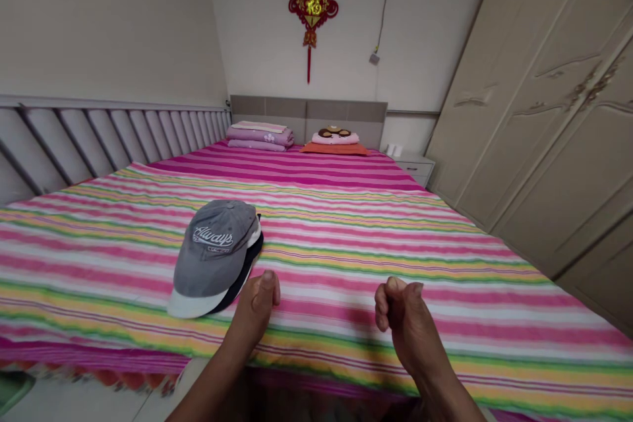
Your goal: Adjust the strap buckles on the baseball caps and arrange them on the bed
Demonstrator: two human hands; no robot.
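A grey cap (217, 247) with white "Always" lettering lies on the striped bedspread (326, 224), left of centre. It rests on a stack, with white and black cap edges showing beneath its right side. My left hand (260, 300) is just right of the stack's lower end, fingers curled closed and nothing visible in it. Further right, above the bedspread, my right hand (403, 310) has its fingers curled in and its thumb raised, also with nothing visible in it.
Folded purple bedding (260, 137) and a pink pillow (336, 138) lie by the headboard (346, 113). A railing (123, 135) borders the bed's left side. At the right stand a white nightstand (415, 166) and a large wardrobe (534, 92).
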